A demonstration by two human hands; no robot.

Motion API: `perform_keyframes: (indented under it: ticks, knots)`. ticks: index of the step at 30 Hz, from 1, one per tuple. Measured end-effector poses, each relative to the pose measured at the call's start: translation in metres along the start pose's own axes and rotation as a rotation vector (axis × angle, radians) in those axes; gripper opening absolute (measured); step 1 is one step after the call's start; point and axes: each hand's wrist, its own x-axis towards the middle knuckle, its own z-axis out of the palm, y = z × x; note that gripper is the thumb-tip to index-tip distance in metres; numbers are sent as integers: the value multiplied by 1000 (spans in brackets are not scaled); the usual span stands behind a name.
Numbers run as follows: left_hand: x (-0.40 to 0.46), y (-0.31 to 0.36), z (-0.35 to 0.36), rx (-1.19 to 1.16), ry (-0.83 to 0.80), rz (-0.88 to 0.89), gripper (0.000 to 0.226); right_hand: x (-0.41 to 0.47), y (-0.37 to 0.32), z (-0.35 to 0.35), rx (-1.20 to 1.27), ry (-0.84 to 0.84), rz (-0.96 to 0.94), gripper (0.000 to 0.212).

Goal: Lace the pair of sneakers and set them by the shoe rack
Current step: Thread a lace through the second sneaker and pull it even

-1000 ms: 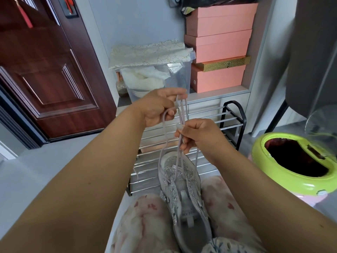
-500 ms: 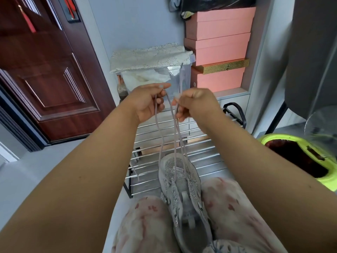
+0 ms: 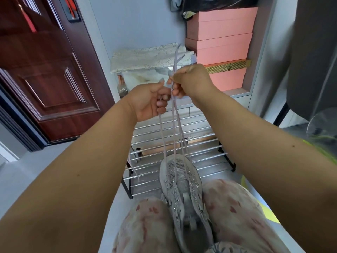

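Lacing, first sneaker: I have both lace ends drawn up and level, eyelets above the toe not yet threaded.

Room, largest first: dark wooden door (image 3: 45,73) at left, pink boxes (image 3: 220,44) stacked on a shelf, chrome shoe rack (image 3: 200,143) on the grey floor ahead. Sneaker (image 3: 182,189) wedged between my knees, toe toward the rack. Lace (image 3: 174,125) runs taut from the toe up to my hands. Left hand (image 3: 149,101) curled round one strand; right hand (image 3: 189,79) pinching the others, tips poking above. Next, I judge: cross the ends and feed the following eyelets.
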Motion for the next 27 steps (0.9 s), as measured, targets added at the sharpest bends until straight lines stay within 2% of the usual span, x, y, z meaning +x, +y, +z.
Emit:
perform_keyframes:
  ticks: [1,4,7,12,17,22,27]
  knots:
    - [-3,0,-1,-3,-36,-2,25,1,-2,-1,-15,7,17,29]
    - [-9,-2,-1,57,-120,16,34,2,-3,-1,-101,12,48,30]
    - [-7,-5,6,147,-31,60,16,1,0,1,-78,-18,74,26]
    - [-4,-9,11,91,139,78,14,-29,16,-1,-61,37,153,26]
    - [-5,-13,13,31,221,67,13,-92,62,3,-236,-158,236,26]
    - [-5,-11,19,41,238,65,12,-104,84,3,-235,-200,199,13]
    - [-6,-8,23,74,220,75,13,-104,95,0,-360,-402,192,28]
